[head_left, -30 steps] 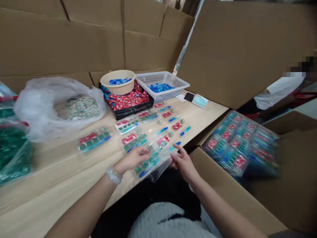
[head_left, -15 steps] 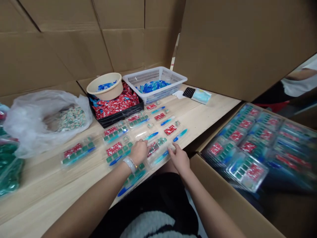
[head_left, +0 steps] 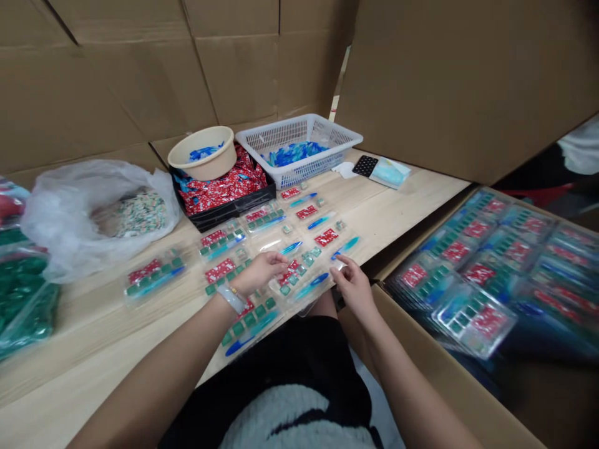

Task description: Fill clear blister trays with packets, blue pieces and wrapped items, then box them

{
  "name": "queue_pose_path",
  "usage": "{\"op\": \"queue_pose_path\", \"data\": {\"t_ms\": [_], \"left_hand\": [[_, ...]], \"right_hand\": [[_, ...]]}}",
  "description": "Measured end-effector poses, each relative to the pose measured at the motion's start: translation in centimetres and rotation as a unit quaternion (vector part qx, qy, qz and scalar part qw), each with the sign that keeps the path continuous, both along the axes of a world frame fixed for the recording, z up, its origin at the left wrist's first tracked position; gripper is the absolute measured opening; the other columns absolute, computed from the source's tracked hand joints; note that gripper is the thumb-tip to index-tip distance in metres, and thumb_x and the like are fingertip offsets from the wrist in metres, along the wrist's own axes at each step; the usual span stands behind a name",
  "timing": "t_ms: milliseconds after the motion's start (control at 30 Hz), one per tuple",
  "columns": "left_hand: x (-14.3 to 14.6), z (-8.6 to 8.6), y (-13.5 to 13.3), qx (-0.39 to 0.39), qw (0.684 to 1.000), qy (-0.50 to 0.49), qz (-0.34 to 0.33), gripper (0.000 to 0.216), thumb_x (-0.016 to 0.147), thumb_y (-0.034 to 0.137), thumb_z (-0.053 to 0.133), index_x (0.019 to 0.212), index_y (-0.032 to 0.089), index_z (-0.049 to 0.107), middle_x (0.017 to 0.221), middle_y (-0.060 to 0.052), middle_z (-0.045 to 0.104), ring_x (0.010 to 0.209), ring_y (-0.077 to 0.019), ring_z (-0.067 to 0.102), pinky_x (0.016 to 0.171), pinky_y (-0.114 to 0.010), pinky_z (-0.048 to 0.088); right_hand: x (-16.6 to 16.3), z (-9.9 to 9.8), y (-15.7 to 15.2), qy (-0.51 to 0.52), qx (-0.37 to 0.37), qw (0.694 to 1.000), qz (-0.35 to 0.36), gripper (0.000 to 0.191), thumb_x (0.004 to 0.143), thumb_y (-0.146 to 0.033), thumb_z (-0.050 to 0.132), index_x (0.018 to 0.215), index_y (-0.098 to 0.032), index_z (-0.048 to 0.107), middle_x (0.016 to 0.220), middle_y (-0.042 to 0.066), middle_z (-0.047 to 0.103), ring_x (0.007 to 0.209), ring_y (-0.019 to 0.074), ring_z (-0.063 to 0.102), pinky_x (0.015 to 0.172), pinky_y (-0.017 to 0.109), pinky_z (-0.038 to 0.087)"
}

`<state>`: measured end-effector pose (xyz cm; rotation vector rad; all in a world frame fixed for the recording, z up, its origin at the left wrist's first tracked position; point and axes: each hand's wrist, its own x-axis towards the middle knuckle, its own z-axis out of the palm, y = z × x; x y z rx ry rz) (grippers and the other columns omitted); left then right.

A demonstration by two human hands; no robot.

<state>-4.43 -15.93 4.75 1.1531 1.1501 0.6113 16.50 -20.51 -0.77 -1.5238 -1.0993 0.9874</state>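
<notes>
My left hand (head_left: 262,273) is over the clear plastic trays, its fingers drawn together beside a red patterned packet (head_left: 289,272). Whether anything small is between those fingertips is hidden. That packet sits in a tray with a row of small green squares (head_left: 302,270) and a blue pen-shaped piece (head_left: 312,285). To the right, my right hand (head_left: 354,285) is closed in a pinch near the table edge, with something pale and blurred at the fingertips. Just beyond it lies another blue pen-shaped piece (head_left: 345,247), close to a red packet (head_left: 326,237).
A cream bowl (head_left: 224,162) rests on a black box (head_left: 229,209) of red packets. Behind are a white basket (head_left: 322,163) of blue pieces and a plastic bag (head_left: 60,206) of small pieces. Filled trays (head_left: 472,318) lie in a carton (head_left: 421,368) at right.
My right hand has lifted up and away from the near tray's blue piece. My left hand has drawn back slightly left, showing more of the green squares. The view has shifted a little.
</notes>
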Motion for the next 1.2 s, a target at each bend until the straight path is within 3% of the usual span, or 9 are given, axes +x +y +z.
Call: {"op": "queue_pose_path", "data": {"t_ms": [233, 367, 600, 733, 800, 867, 967, 1067, 1200], "left_hand": [[1.2, 0.7, -1.5, -0.044, 0.965, -0.208, 0.156, 0.019, 0.062, 0.018, 0.066, 0.07, 0.014, 0.049, 0.063, 0.003, 0.056, 0.057, -0.0066, 0.053, 0.059, -0.02, 0.041], [3.2, 0.5, -5.3, -0.085, 0.922, -0.315, 0.21, 0.019, 0.063, 0.016, 0.067, 0.07, 0.014, 0.05, 0.077, -0.001, 0.062, 0.075, -0.0111, 0.059, 0.077, -0.026, 0.045], [6.6, -0.5, -9.7, -0.165, 0.872, -0.366, 0.28, 0.013, 0.066, 0.015, 0.065, 0.071, 0.016, 0.052, 0.086, -0.003, 0.063, 0.088, -0.0133, 0.06, 0.09, -0.03, 0.041], [6.1, -0.5, -11.2, -0.262, 0.922, -0.242, 0.149, 0.012, 0.07, 0.021, 0.061, 0.079, 0.016, 0.053, 0.082, -0.005, 0.063, 0.079, -0.0152, 0.062, 0.083, -0.033, 0.046], [5.0, -0.2, -11.8, -0.179, 0.981, -0.074, 0.013, 0.013, 0.074, 0.026, 0.056, 0.081, 0.016, 0.055, 0.079, -0.007, 0.063, 0.075, -0.0191, 0.062, 0.077, -0.038, 0.047], [3.7, -0.1, -11.7, 0.048, 0.99, 0.117, -0.069, 0.017, 0.078, 0.026, 0.05, 0.088, 0.017, 0.059, 0.091, -0.01, 0.063, 0.088, -0.0238, 0.059, 0.084, -0.043, 0.043], [2.5, -1.2, -11.1, 0.32, 0.876, 0.346, -0.101, 0.035, 0.077, 0.022, 0.05, 0.112, 0.02, 0.052, 0.127, -0.012, 0.045, 0.12, -0.0293, 0.036, 0.099, -0.048, 0.026], [2.3, -3.4, -10.9, 0.359, 0.793, 0.459, -0.179, 0.054, 0.074, 0.024, 0.056, 0.125, 0.019, 0.041, 0.137, -0.014, 0.031, 0.127, -0.0316, 0.023, 0.1, -0.05, 0.024], [2.5, -5.4, -11.5, 0.381, 0.753, 0.495, -0.206, 0.055, 0.074, 0.023, 0.057, 0.126, 0.021, 0.039, 0.136, -0.013, 0.032, 0.126, -0.0322, 0.025, 0.1, -0.049, 0.025]], "right_hand": [[-2.5, 2.5, -1.8, 0.295, -0.091, 0.946, 0.103, 0.041, 0.063, -0.042, 0.064, 0.095, -0.019, 0.053, 0.086, 0.002, 0.059, 0.048, 0.0051, 0.045, 0.04, 0.018, 0.03], [-3.5, 3.2, -1.1, 0.33, -0.056, 0.942, -0.002, 0.034, 0.058, -0.039, 0.068, 0.078, -0.018, 0.05, 0.072, -0.002, 0.057, 0.041, 0.0032, 0.04, 0.035, 0.016, 0.023], [-1.8, 1.8, 0.5, 0.12, -0.031, 0.99, 0.065, 0.041, 0.065, -0.042, 0.059, 0.099, -0.02, 0.049, 0.065, -0.005, 0.051, 0.044, 0.0064, 0.04, 0.041, 0.02, 0.032], [-0.3, -0.5, 2.4, -0.095, -0.02, 0.993, 0.072, 0.037, 0.07, -0.032, 0.051, 0.101, -0.013, 0.054, 0.065, 0.0, 0.054, 0.057, 0.0125, 0.049, 0.057, 0.026, 0.04], [-0.2, -0.9, 3.1, -0.218, -0.02, 0.972, 0.08, 0.034, 0.074, -0.026, 0.046, 0.102, -0.011, 0.056, 0.073, 0.005, 0.058, 0.068, 0.0156, 0.053, 0.067, 0.028, 0.041], [-0.5, -0.7, 3.4, -0.33, -0.018, 0.939, 0.093, 0.032, 0.078, -0.023, 0.041, 0.104, -0.011, 0.056, 0.086, 0.01, 0.059, 0.08, 0.018, 0.054, 0.074, 0.029, 0.04], [-1.4, 0.1, 2.9, -0.46, -0.025, 0.882, 0.1, 0.031, 0.084, -0.024, 0.035, 0.103, -0.015, 0.058, 0.097, 0.013, 0.057, 0.092, 0.0209, 0.051, 0.076, 0.029, 0.038], [-2.2, 0.5, 1.9, -0.528, -0.051, 0.84, 0.116, 0.031, 0.086, -0.027, 0.033, 0.096, -0.016, 0.06, 0.095, 0.013, 0.057, 0.093, 0.0226, 0.05, 0.072, 0.03, 0.039], [-2.7, -0.2, 0.9, -0.539, -0.065, 0.83, 0.124, 0.033, 0.086, -0.032, 0.036, 0.105, -0.014, 0.055, 0.099, 0.016, 0.056, 0.092, 0.024, 0.05, 0.072, 0.031, 0.039]]}}
